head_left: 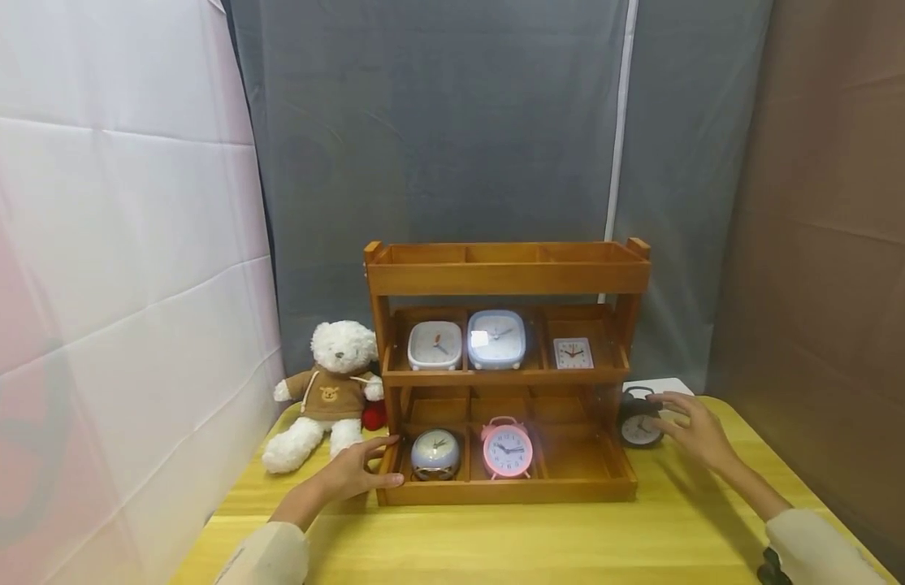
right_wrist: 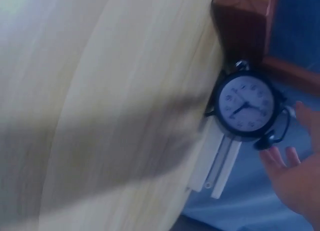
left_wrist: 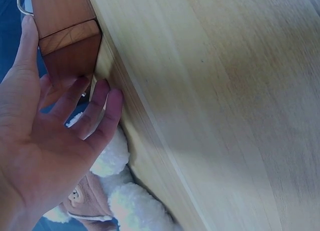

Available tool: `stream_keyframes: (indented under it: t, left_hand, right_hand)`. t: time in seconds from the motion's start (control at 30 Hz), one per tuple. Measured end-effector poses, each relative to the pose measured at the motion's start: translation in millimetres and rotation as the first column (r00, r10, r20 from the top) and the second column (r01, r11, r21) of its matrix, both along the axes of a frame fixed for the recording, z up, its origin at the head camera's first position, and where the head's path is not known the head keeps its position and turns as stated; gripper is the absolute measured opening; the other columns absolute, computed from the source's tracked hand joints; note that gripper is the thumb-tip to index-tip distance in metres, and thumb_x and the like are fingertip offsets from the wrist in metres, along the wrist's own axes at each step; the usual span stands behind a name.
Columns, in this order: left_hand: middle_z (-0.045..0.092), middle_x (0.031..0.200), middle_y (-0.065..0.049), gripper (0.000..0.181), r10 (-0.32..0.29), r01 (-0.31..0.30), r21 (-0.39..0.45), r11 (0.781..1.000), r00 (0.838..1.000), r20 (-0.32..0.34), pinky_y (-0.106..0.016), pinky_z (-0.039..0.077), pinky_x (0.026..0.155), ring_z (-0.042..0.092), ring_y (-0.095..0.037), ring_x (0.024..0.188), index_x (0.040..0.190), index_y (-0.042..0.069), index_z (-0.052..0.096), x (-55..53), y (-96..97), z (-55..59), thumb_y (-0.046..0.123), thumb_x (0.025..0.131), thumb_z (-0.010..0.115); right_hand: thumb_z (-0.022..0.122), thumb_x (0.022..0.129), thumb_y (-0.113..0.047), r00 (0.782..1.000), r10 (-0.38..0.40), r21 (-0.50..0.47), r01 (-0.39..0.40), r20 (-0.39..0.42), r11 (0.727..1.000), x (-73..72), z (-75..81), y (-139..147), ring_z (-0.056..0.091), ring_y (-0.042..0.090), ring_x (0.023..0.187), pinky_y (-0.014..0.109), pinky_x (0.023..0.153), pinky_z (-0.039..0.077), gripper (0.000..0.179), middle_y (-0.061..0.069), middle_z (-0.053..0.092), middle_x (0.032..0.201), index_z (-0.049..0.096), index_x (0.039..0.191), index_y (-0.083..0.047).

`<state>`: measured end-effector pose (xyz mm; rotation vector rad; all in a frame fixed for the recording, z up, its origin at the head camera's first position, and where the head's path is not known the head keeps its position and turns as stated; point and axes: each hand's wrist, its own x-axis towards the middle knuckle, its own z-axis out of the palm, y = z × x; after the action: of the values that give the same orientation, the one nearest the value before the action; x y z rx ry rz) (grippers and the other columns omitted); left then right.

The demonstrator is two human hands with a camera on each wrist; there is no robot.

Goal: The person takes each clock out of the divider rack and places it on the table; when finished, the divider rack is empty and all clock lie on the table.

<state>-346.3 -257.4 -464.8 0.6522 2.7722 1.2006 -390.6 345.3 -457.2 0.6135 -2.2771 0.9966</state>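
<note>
A wooden display rack (head_left: 507,492) stands on the table, alarm clocks in its compartments. At its lower left corner my left hand (head_left: 353,470) holds the side panel, thumb over the edge and fingers along the outside, as the left wrist view also shows. To the right of the rack stands a black twin-bell alarm clock (right_wrist: 246,105) with a white dial. Spread around its top and handle is my right hand (head_left: 690,426), with fingers apart. In the right wrist view the fingertips (right_wrist: 270,158) lie close to a bell; whether they touch it I cannot tell.
The middle tier holds a white clock (head_left: 435,348), a blue clock (head_left: 496,340) and a small square clock (head_left: 573,353). Below sit a grey-blue round clock (head_left: 435,455) and a pink clock (head_left: 507,451). A teddy bear (head_left: 328,398) sits left; a white box (head_left: 668,386) lies behind the black clock.
</note>
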Motion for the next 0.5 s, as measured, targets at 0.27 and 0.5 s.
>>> stream_keyframes:
  t: [0.27, 0.5]
  left_hand:
    - [0.051, 0.145, -0.038, 0.082, 0.001, -0.002, -0.040, 0.999, 1.000, -0.010, -0.065, 0.047, 0.103, 0.054, -0.055, 0.130, 0.153, -0.001, 0.047, 0.7, 0.4, 4.6, 0.033, 0.089, 0.085]
    - [0.048, 0.148, -0.037, 0.082, 0.008, -0.007, -0.035, 0.999, 1.000, 0.024, -0.062, 0.049, 0.102, 0.053, -0.054, 0.131, 0.155, 0.001, 0.046, 3.3, 1.1, 5.9, 0.034, 0.090, 0.084]
  right_hand:
    - [0.083, 0.085, 0.001, 0.999, -0.034, 0.033, 0.033, 0.032, 0.999, 22.7, 15.5, -15.7, 0.068, 0.049, 0.101, 0.059, 0.084, 0.058, 0.037, 0.028, 0.067, 0.120, 0.070, 0.120, 0.006]
    - [0.084, 0.087, -0.007, 0.998, 0.023, 0.058, -0.027, 0.064, 0.998, 39.8, 18.1, -49.8, 0.073, 0.045, 0.098, 0.051, 0.079, 0.062, 0.042, 0.024, 0.073, 0.114, 0.069, 0.125, 0.003]
